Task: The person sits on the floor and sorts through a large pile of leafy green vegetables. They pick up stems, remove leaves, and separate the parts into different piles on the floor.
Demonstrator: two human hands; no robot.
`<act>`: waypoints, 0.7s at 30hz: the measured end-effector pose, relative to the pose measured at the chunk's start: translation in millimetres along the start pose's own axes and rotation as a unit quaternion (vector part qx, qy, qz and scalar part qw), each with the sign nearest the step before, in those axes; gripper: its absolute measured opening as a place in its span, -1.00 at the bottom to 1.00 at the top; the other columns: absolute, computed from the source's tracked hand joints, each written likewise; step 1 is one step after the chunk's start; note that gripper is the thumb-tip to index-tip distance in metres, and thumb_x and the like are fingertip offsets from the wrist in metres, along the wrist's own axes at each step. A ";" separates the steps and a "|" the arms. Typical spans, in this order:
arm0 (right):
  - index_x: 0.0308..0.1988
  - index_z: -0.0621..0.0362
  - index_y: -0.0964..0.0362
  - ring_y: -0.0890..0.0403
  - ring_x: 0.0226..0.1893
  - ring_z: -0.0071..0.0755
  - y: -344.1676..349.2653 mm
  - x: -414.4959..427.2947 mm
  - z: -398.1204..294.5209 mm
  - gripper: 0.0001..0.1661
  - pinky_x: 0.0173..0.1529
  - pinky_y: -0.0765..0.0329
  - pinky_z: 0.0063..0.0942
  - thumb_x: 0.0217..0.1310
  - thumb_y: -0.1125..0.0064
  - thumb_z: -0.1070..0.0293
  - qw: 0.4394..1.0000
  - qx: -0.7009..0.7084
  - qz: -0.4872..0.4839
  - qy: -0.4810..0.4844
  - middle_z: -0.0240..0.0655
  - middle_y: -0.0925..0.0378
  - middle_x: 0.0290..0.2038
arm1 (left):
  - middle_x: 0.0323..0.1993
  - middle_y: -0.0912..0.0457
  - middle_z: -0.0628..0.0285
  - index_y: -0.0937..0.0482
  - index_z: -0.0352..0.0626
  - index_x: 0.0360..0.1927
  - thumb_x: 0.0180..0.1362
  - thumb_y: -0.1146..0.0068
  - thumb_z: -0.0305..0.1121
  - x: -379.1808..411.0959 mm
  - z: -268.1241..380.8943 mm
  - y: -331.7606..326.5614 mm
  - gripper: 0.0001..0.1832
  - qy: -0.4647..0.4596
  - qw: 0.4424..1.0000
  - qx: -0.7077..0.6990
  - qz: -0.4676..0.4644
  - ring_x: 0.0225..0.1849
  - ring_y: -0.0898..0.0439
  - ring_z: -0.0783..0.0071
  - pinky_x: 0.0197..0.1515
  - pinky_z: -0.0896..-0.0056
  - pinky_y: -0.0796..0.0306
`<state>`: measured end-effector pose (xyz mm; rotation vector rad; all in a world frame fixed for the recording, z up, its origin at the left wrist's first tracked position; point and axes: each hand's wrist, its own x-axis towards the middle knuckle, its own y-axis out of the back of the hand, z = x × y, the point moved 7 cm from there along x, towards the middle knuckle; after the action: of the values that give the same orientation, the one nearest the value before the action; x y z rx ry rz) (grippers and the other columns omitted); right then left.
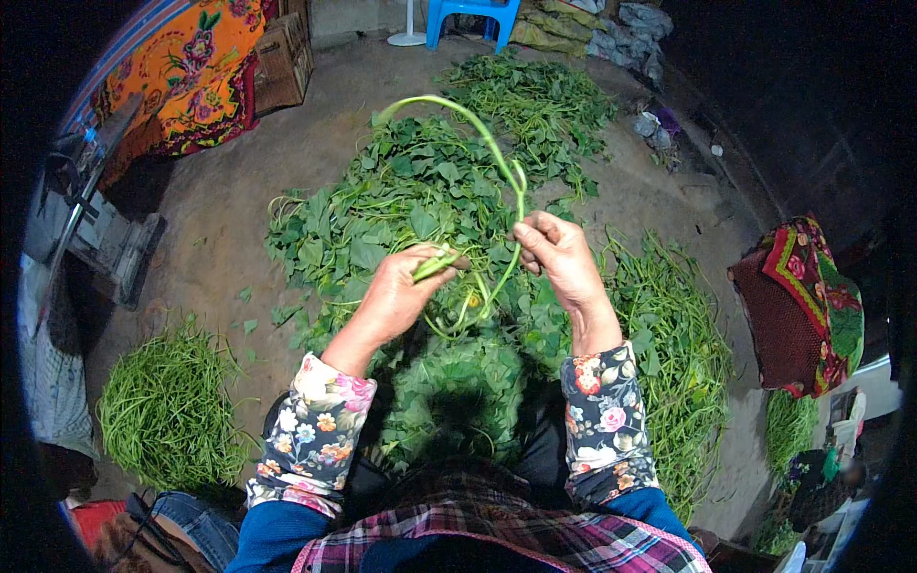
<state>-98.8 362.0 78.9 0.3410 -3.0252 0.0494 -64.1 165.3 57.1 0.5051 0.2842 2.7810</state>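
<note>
My left hand (412, 283) is closed around a small bunch of cut green stems (435, 266). To its right, my right hand (555, 251) pinches a long green vine stem (494, 147) between thumb and fingers. The stem arches up and to the left above my hands, and its lower part loops down between them. Beneath lies a broad heap of leafy green vines (401, 193), and more leaves (458, 394) are gathered close before my body. Whether the looping stem also runs into my left hand cannot be told.
Leafless stems (172, 408) are piled at the left; a longer stem pile (680, 358) lies at the right. Another leafy heap (537, 100) lies farther off, before a blue plastic stool (473, 13). A cloth-covered object (802, 308) stands right. Part of another person in jeans (197, 526) shows lower left.
</note>
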 end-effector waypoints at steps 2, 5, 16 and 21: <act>-0.29 0.24 -0.50 -0.32 -0.60 -0.73 -12.9 0.1 0.8 -0.81 -0.51 -0.24 -0.68 0.31 -0.17 0.33 0.999 -0.007 -0.032 -0.004 -0.56 -0.39 -0.57 | -0.12 -0.66 0.23 -0.64 -0.20 -0.03 0.18 -0.17 -0.50 -1.9 -0.8 -17.6 -0.73 0.028 0.997 0.003 -0.065 -0.05 -0.58 0.46 0.09 0.47 -0.40; -0.28 0.23 -0.50 -0.31 -0.60 -0.74 -18.4 0.8 3.2 -0.81 -0.53 -0.24 -0.68 0.32 -0.17 0.32 0.999 -0.004 -0.035 -0.007 -0.57 -0.38 -0.57 | -0.29 -0.69 0.16 -0.64 -0.21 -0.13 0.19 -0.19 -0.41 -8.1 -7.4 -36.8 -0.80 0.038 0.980 0.076 -0.181 -0.26 -0.63 0.45 -0.13 0.40 -0.46; -0.30 0.31 -0.53 -0.36 -0.54 -0.71 -44.6 -10.6 7.5 -0.77 -0.46 -0.31 -0.58 0.18 -0.28 0.33 0.948 -0.307 -0.059 0.056 -0.48 -0.45 -0.54 | -0.52 -0.65 0.25 -0.64 -0.27 -0.22 0.15 -0.11 -0.52 -1.5 -2.4 -5.0 -0.85 0.109 0.987 0.115 -0.012 -0.46 -0.55 0.64 -0.35 0.50 -0.42; -0.32 0.32 -0.51 -0.56 -0.44 -0.10 -40.7 -9.0 -7.0 -0.76 -0.32 -0.45 -0.30 0.15 -0.22 0.33 0.927 -0.348 0.031 0.137 -0.12 -0.52 -0.42 | -0.43 -0.66 -0.03 -0.63 -0.20 -0.19 0.09 -0.13 -0.50 -1.6 -3.0 -8.4 -0.81 0.053 0.989 0.134 0.047 -0.34 -0.68 0.05 -0.27 0.19 -0.51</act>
<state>-80.4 324.6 85.8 0.1488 -2.5522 -0.8670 -61.7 172.1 51.7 0.4423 0.6807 2.8812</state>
